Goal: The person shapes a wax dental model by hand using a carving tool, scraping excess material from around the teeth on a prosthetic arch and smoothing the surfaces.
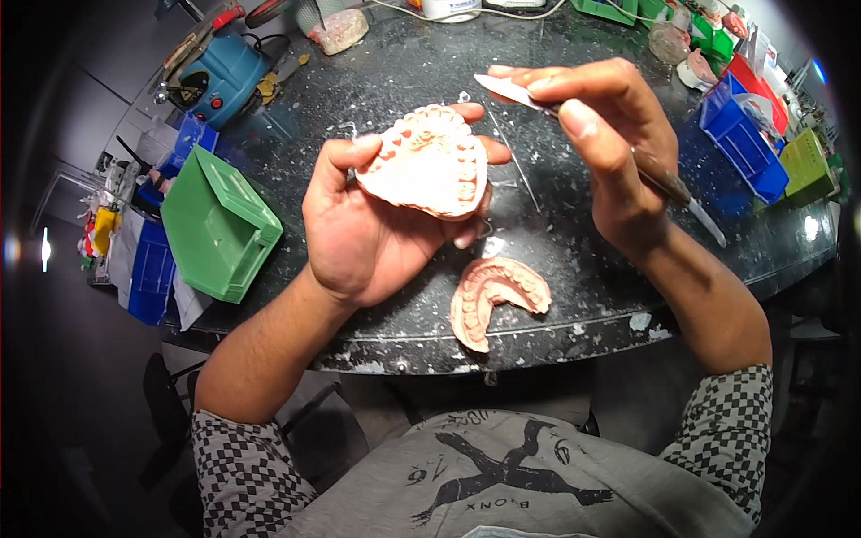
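Observation:
A pale pink dental cast (421, 161) with a row of teeth rests in my left hand (363, 224), whose fingers curl round its edges. My right hand (628, 152) is raised to its right, closed on a slim double-ended tool (664, 179) with a brown handle. One flat, pale blade (502, 88) points left above the cast, apart from it; the other end juts down and to the right. A second, horseshoe-shaped pink cast (475, 318) lies on the dark speckled worktop (386, 345) near the front edge. A thin rod (525, 184) lies behind it.
A green bin (202, 229) and blue bins (148, 287) line the left side, with a blue machine (220, 76) behind. Blue (744, 143), red (753, 85) and yellow-green (807, 161) containers stand at the right. A cable (484, 18) runs along the back.

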Demonstrator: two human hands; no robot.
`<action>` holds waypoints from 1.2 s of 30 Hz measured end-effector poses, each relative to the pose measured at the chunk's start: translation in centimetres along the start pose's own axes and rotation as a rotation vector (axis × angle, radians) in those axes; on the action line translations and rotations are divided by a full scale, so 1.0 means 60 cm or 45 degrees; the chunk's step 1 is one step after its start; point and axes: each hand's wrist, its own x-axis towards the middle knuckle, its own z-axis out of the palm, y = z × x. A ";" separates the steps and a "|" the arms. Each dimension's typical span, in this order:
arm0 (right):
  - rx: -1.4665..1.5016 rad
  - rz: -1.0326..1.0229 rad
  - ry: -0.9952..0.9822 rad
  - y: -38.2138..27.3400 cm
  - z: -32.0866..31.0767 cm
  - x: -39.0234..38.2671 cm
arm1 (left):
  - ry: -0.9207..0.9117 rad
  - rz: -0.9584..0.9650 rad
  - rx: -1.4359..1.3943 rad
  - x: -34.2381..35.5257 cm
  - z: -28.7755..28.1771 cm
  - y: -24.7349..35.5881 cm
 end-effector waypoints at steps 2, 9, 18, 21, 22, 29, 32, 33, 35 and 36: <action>-0.103 0.034 -0.022 -0.006 0.004 -0.001 | 0.078 0.019 -0.024 -0.006 0.011 0.003; -0.352 -0.262 -0.221 -0.017 -0.008 0.004 | 0.119 0.030 -0.223 -0.024 0.032 0.001; -0.462 -0.421 -0.314 -0.016 0.006 0.016 | -0.009 0.141 -0.223 -0.023 0.016 0.002; -0.496 -0.414 -0.302 -0.016 0.004 0.013 | 0.105 0.110 -0.105 -0.017 0.026 0.005; -0.499 -0.407 -0.300 -0.016 0.005 0.013 | 0.075 0.121 -0.113 -0.019 0.020 0.005; -0.488 -0.367 -0.356 -0.019 0.013 0.013 | 0.073 0.114 -0.084 -0.022 0.009 0.007; -0.457 -0.339 -0.371 -0.023 0.017 0.010 | 0.127 0.155 -0.084 -0.016 0.021 0.003; -0.442 -0.314 -0.396 -0.027 0.018 0.009 | 0.127 0.153 -0.086 -0.016 0.022 0.001; -0.396 -0.260 -0.411 -0.030 0.028 0.006 | 0.112 0.222 0.041 -0.016 0.021 -0.002; -0.376 -0.234 -0.416 -0.032 0.033 0.004 | 0.158 0.226 0.112 -0.016 0.023 -0.003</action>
